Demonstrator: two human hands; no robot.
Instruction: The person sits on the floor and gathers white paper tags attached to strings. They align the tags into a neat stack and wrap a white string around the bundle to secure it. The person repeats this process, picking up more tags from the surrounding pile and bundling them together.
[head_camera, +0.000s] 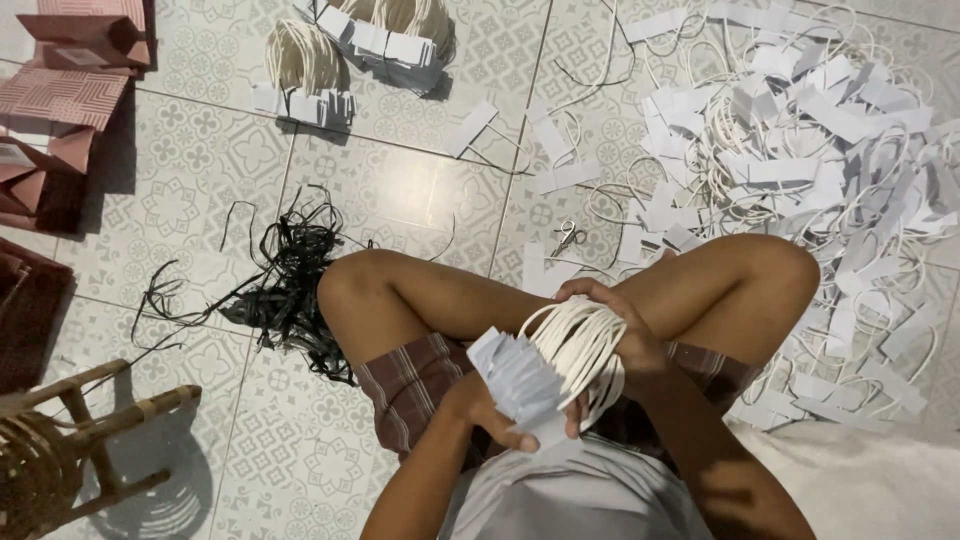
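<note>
White cord loops sit bunched at six o'clock; my right hand curls fingers over them (keeping them together) while my left hand pinches their paper tabs square

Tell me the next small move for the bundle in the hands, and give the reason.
Probably square the bundle up. The left hand pinches the stack of white paper tabs, while the right hand wraps the white cord loops, which fan out unevenly. Two finished bundles lie tidy on the tiled floor, suggesting this one gets evened out, then set down.
</note>
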